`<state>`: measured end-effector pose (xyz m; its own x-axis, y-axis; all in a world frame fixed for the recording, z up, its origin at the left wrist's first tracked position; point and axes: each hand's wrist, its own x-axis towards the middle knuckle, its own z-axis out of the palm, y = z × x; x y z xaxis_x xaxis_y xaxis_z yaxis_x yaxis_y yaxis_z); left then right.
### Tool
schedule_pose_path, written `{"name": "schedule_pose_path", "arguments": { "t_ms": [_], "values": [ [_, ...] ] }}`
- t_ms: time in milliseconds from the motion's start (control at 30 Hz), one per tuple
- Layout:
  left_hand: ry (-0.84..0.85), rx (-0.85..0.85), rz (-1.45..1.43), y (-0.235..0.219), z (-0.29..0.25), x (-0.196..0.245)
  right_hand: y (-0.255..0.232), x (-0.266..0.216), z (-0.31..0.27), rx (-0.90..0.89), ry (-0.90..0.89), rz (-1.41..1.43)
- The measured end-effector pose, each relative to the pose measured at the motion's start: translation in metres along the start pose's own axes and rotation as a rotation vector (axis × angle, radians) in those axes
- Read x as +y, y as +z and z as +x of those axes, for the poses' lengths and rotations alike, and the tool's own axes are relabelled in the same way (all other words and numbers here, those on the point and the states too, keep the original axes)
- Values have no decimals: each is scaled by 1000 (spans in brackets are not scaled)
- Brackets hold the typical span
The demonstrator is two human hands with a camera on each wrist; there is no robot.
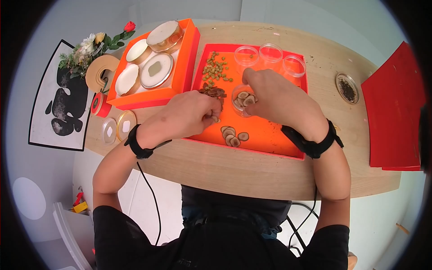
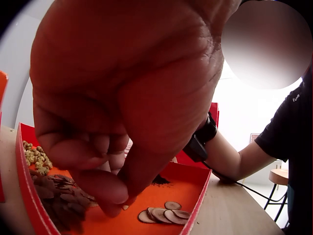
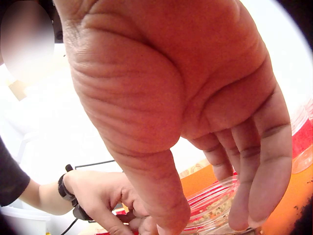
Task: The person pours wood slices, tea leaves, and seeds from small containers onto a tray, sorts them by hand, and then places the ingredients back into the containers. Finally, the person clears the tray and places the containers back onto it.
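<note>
My left hand (image 1: 182, 114) hangs over the shallow orange tray (image 1: 265, 139), its thumb and fingertips pinching a small pale dried slice (image 1: 216, 119). Just beyond those fingers lies a heap of dark brown dried pieces (image 1: 215, 91). My right hand (image 1: 283, 99) holds a clear round plastic container (image 3: 212, 203) between thumb and fingers. Inside it are several dried slices (image 1: 244, 99) with dark rims, partly covered by the hand. A loose cluster of similar round slices (image 1: 231, 136) rests on the tray near its front edge, between the two hands.
Greenish-yellow dried buds (image 1: 216, 69) sit at the tray's back left, with clear containers (image 1: 271, 53) along its back right. On the left stands an orange box (image 1: 180, 85) of lidded jars. A dish of dark bits (image 1: 347, 88) and a red panel (image 1: 391, 108) are at right.
</note>
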<state>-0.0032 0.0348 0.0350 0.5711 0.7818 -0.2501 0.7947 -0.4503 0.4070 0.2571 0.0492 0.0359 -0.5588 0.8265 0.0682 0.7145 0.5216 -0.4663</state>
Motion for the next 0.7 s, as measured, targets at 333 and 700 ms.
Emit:
{"name": "schedule_pose_path", "arguments": {
  "t_ms": [333,700],
  "values": [
    [63,-1,57,-6,-2,-3,-2,-1,-2,-35,21,1],
    [74,222,-212,-30,20,33,0,-3,-1,-2,39,16]
  ]
}}
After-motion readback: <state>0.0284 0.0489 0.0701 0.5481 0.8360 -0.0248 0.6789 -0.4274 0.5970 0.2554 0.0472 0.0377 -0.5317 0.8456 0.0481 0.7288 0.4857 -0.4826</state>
